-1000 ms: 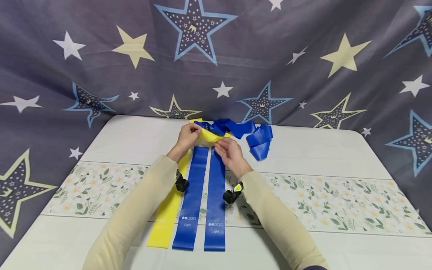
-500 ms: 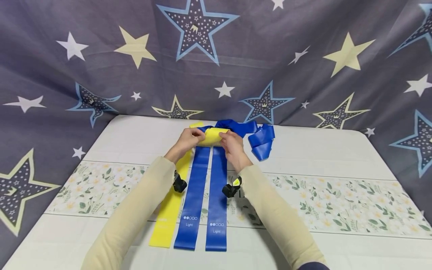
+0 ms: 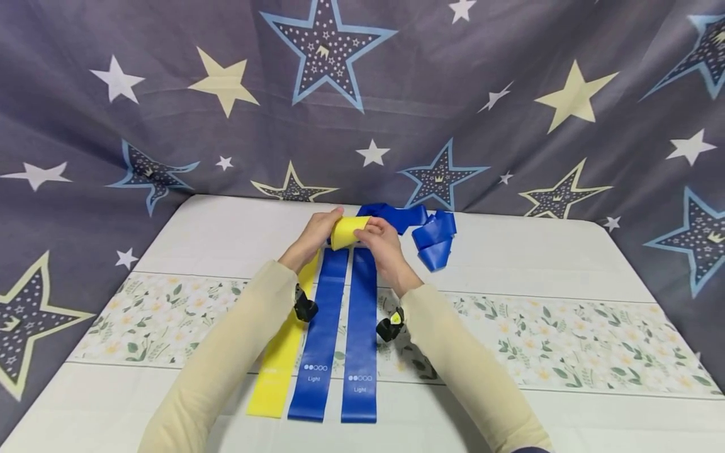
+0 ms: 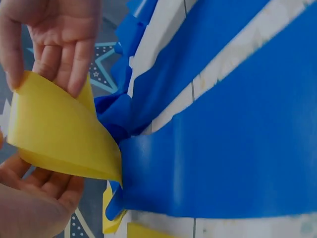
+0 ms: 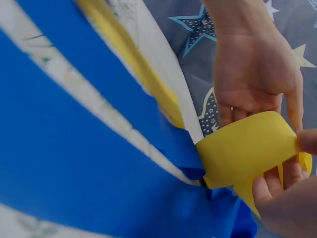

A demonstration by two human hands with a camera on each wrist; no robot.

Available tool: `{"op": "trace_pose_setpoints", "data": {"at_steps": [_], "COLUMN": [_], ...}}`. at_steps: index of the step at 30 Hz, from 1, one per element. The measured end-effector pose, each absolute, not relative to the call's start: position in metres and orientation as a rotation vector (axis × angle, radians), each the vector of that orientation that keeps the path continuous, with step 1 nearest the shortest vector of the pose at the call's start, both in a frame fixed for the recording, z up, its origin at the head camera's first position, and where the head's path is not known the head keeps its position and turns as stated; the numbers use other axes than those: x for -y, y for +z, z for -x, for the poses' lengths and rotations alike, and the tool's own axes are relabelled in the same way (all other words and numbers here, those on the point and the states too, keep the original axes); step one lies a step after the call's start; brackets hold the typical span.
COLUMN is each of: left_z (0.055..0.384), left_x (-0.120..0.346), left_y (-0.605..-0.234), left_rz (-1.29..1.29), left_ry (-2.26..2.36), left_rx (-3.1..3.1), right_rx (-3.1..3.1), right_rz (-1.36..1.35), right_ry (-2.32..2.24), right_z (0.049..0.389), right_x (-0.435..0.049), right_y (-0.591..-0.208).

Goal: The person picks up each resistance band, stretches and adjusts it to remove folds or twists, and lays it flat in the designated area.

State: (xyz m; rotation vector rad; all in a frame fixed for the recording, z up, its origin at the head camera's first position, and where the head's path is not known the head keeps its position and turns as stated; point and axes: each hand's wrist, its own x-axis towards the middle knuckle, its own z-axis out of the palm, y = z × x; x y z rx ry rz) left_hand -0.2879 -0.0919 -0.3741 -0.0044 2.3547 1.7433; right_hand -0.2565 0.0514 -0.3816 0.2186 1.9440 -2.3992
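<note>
In the head view my left hand (image 3: 314, 239) and right hand (image 3: 387, 248) hold a short curved stretch of yellow resistance band (image 3: 348, 231) between them, raised off the far part of the table. My right thumb lies on the near face of the band, with fingers behind it. My left hand grips the other end; the left wrist view shows its fingers (image 4: 49, 183) under the yellow band (image 4: 64, 129). Just below the hands are the top ends of two flat blue resistance bands (image 3: 325, 327) (image 3: 359, 327), marked "Light". Another length of yellow band (image 3: 274, 377) lies left of them, partly under my left arm.
Behind and right of my hands, crumpled blue bands (image 3: 436, 239) lie near the table's back edge. A white table (image 3: 538, 251) with a floral strip (image 3: 555, 340) extends both ways. A dark star-patterned curtain (image 3: 481, 82) hangs behind it.
The yellow band was a thin folded strip, then spread wide between the hands; now it curves as a shorter loop. My left hand has turned thumb-up, and the right hand has shifted slightly left.
</note>
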Motion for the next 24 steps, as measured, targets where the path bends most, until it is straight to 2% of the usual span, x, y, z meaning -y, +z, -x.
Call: {"op": "trace_pose_setpoints", "data": {"at_steps": [7, 14, 18, 24], "left_z": [0.289, 0.288, 0.285, 0.284], "left_x": [0.088, 0.085, 0.083, 0.08], "left_y": [-0.377, -0.373, -0.37, -0.365], "left_rz": [0.01, -0.054, -0.143, -0.369], "left_ry": [1.823, 1.889, 1.849, 1.786], "left_rx": [-2.333, -2.412, -2.49, -2.642], "right_rx": [-1.989, -1.648, -1.566, -1.348], "right_rz": [-0.148, -0.375, -0.394, -0.283], "right_ry": [-2.302, -2.488, -2.405, -2.344], "right_z": [0.247, 0.246, 0.244, 0.244], "right_x": [-0.055, -0.071, -0.079, -0.085], "right_y": [-0.392, -0.398, -0.396, -0.384]}}
